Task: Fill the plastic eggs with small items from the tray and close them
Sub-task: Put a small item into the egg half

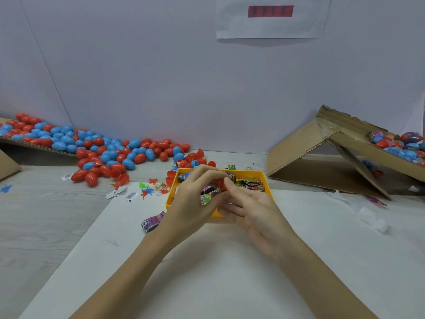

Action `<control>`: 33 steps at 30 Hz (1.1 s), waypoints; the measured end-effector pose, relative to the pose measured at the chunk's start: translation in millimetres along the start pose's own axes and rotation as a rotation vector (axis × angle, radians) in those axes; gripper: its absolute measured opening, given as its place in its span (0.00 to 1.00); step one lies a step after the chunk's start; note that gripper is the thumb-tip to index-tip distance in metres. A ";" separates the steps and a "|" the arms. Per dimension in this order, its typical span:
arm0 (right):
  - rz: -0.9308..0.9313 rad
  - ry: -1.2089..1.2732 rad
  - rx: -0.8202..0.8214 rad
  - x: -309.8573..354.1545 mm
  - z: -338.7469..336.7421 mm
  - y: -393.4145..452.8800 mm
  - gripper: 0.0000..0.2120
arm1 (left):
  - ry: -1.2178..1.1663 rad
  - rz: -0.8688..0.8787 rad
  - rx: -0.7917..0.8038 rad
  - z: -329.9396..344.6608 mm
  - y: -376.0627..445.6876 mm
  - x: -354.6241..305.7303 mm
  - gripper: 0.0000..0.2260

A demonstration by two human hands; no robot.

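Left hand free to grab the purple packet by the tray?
Probably not yet: the left hand grips a red egg together with the right hand. The purple packet lies uncovered beside its wrist.

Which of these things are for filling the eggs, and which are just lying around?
For the job:
- red egg, held by left hand and right hand
- yellow tray of small packets
- pile of red and blue eggs

Just lying about:
- barcode labels
- cardboard flaps
- paper on wall

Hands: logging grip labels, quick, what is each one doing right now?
Left hand: curled round a red egg and a small packet.
Right hand: fingertips pinch the same red egg.
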State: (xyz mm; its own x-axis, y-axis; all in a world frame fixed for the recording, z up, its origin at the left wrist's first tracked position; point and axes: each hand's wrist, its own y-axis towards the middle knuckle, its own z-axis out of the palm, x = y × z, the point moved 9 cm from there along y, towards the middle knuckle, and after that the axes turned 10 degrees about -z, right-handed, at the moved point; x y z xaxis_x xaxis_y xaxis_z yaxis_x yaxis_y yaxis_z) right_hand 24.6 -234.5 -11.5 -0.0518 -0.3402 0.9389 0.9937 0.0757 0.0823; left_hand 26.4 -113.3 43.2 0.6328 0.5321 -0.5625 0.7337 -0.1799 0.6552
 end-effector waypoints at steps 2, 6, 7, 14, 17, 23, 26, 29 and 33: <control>-0.035 -0.056 -0.002 1.2 -1.1 -0.5 0.13 | 0.016 0.012 0.016 3.0 -0.5 -0.3 0.15; -0.030 -0.043 -0.014 -1.9 -1.2 -0.6 0.13 | 0.051 0.012 0.040 6.8 -0.8 -1.1 0.17; -0.031 -0.049 -0.018 -2.5 -0.9 -0.2 0.13 | 0.046 -0.001 0.037 6.4 -0.6 -0.7 0.17; -0.048 -0.055 -0.097 -10.9 -5.6 2.4 0.10 | -0.012 -0.096 -0.012 7.0 -2.1 -2.9 0.17; -0.034 -0.044 -0.128 -18.4 -8.3 2.9 0.13 | -0.040 -0.135 -0.028 8.8 -4.3 -1.1 0.17; -0.143 -0.183 -0.189 -14.9 -12.2 2.6 0.12 | -0.016 -0.127 -0.023 14.9 -7.0 -2.8 0.17; -0.201 -0.245 -0.196 -9.0 -13.5 4.2 0.10 | -0.028 -0.094 0.015 11.7 -3.6 -2.3 0.16; -0.239 -0.262 -0.187 -4.0 -13.2 5.3 0.11 | -0.006 -0.023 0.069 7.5 -1.9 -7.0 0.17; -0.264 -0.289 -0.225 -2.7 -16.3 5.5 0.12 | 0.059 -0.018 -0.018 2.3 -3.6 -10.2 0.17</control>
State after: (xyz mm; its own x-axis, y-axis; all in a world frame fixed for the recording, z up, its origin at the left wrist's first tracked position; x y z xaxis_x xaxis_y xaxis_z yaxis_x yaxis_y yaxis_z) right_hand 31.7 -248.5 -19.0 -0.3006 -0.0426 0.9528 0.9377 -0.1956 0.2870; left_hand 17.9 -120.0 45.4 0.6036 0.5833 -0.5435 0.7397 -0.1552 0.6548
